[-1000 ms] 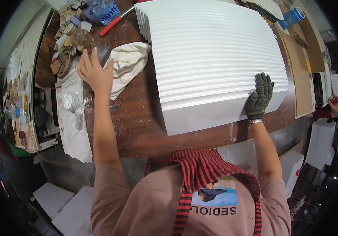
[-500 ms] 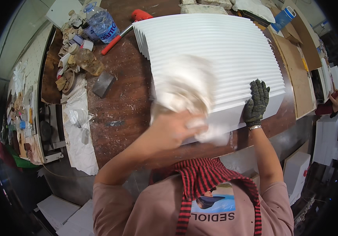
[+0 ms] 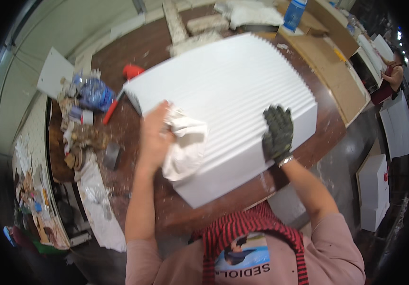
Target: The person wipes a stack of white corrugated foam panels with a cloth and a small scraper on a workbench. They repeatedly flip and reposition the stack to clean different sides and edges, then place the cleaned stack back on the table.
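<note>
A large white block with a ridged top lies on the brown table. At its left edge, my bare left hand grips a crumpled off-white cloth, which drapes over the block's near left part. The fingers on the cloth are a little blurred. My right hand, in a dark green knitted glove, rests flat on the near right part of the ridges, fingers extended and the wrist just past the near edge.
Beyond the block's left corner lies a red-handled tool. Left of it are a clear blue water bottle, a grey block and cluttered rags. Cardboard and a blue bottle stand at the far right. Another person is farther off.
The view has turned, so the block appears slanted. My left hand has carried the cloth across to the block's left edge. My right hand still rests on the near right part.
</note>
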The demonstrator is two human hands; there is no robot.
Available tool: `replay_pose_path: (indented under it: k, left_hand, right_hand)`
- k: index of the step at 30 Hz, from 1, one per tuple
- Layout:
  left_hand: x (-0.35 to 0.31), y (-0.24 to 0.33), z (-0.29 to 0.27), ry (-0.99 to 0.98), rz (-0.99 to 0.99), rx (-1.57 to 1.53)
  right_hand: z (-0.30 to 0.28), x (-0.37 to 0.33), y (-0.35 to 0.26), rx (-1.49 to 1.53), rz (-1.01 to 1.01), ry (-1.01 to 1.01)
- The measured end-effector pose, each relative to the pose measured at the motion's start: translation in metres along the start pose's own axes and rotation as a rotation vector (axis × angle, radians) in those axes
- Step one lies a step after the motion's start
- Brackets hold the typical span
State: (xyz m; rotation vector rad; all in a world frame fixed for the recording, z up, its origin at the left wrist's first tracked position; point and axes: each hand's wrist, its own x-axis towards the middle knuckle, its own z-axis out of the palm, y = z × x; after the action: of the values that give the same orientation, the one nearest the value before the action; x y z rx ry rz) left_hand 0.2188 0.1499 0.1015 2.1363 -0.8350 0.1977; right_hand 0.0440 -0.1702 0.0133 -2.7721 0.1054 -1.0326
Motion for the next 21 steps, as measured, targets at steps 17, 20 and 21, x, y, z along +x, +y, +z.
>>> replay_pose_path:
  k: [17, 20, 21]
  left_hand:
    - [0.216, 0.017, 0.265, 0.104, 0.144, 0.355]
    - [0.208, 0.131, 0.363, -0.268, 0.256, -0.228]
    - [0.206, 0.161, 0.371, -0.515, 0.188, -0.390]
  right_hand:
    - [-0.008, -0.011, 0.035, 0.442, 0.022, -0.180]
    - [-0.011, -0.008, 0.045, 0.558, -0.018, -0.210]
    - [-0.011, -0.007, 0.047, 0.594, -0.038, -0.495]
